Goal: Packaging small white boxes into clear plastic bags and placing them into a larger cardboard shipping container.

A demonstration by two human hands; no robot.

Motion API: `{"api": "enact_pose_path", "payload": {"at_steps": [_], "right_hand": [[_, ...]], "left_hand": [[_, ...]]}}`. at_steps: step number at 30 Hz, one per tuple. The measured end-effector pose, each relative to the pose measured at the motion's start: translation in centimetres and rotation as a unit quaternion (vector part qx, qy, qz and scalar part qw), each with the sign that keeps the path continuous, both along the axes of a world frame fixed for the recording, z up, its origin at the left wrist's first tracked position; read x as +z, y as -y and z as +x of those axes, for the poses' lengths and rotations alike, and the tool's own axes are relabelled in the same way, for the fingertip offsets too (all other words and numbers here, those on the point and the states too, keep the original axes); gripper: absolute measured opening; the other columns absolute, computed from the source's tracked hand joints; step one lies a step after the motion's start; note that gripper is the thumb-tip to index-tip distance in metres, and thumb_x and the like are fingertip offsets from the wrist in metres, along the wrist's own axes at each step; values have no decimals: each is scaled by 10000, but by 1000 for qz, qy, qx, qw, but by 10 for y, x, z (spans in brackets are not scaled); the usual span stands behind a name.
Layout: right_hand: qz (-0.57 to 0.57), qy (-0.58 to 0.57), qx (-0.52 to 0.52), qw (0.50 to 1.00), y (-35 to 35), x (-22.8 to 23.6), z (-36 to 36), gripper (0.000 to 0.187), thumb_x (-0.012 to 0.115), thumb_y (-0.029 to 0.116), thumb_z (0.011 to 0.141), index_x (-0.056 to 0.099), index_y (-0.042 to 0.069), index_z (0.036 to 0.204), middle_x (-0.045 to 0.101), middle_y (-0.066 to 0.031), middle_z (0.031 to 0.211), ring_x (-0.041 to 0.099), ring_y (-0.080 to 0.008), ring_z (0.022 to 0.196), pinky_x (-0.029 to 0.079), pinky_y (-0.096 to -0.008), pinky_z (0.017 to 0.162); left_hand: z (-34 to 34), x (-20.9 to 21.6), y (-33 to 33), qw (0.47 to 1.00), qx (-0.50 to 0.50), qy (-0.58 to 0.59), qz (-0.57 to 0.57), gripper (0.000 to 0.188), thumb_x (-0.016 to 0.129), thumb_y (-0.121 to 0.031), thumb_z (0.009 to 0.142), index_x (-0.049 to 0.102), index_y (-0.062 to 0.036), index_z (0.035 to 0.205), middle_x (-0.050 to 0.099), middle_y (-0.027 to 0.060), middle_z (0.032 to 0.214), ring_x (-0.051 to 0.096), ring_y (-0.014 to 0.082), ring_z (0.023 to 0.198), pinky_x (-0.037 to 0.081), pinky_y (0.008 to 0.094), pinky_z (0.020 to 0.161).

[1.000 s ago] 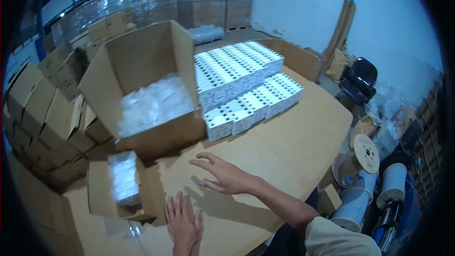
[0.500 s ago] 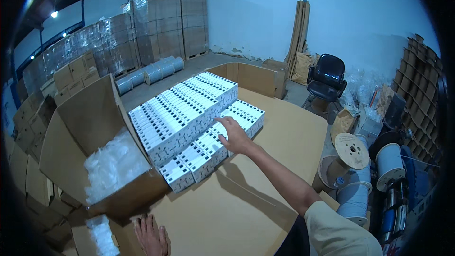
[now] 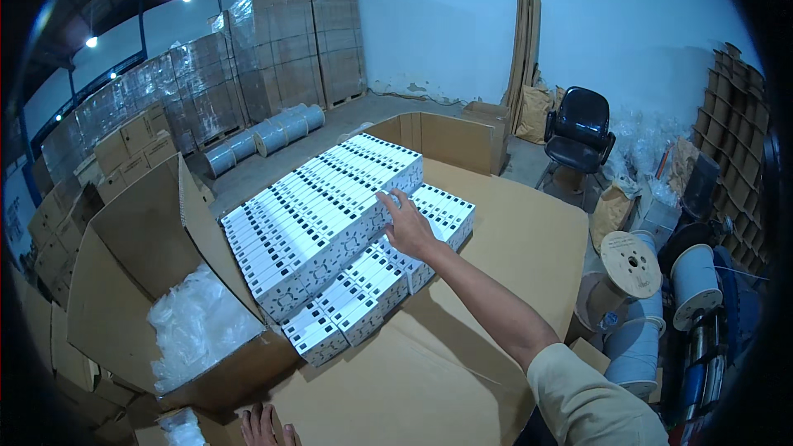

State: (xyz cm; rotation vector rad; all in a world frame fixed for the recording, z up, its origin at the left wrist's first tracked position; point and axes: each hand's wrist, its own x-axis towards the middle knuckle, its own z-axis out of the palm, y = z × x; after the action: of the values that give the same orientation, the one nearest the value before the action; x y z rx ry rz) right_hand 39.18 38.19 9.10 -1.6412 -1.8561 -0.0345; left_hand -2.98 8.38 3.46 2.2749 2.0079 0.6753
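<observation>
At three o'clock on white boxes (image 3: 318, 219), right hand (image 3: 408, 229): fingers apart; best pinch squarely.
At seven o'clock, left hand (image 3: 264, 429): fingers apart.

White slim boxes (image 3: 351, 239), dark squares on tops, patterned sides, packed tight in rows on counter (image 3: 524, 223). Higher block (image 3: 324, 213) left of view centre, about 9 o'clock, running roughly 8-to-2 o'clock; lower row (image 3: 373, 281) alongside, toward 4–5 o'clock.
</observation>
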Motion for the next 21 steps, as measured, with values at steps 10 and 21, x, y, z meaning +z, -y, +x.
{"api": "enact_pose_path", "payload": {"at_steps": [10,21], "right_hand": [[106,-43,37,993,-5,-9,18,424,621,-45,841,568,110,1233,585,-154,1241,634,-410,1078,532,-485,922],[119,-72,37,990,77,11,4,326,686,-50,843,630,64,1144,621,-129,1141,661,-327,1002,561,-406,825]], "left_hand": [[1,1,-2,1000,12,-15,0,475,538,-301,1019,550,-40,1416,504,258,1458,384,459,1403,289,539,1180],[-15,-31,0,998,35,43,-23,546,634,-266,932,512,-73,1428,477,190,1482,340,429,1436,213,572,1199]]}}
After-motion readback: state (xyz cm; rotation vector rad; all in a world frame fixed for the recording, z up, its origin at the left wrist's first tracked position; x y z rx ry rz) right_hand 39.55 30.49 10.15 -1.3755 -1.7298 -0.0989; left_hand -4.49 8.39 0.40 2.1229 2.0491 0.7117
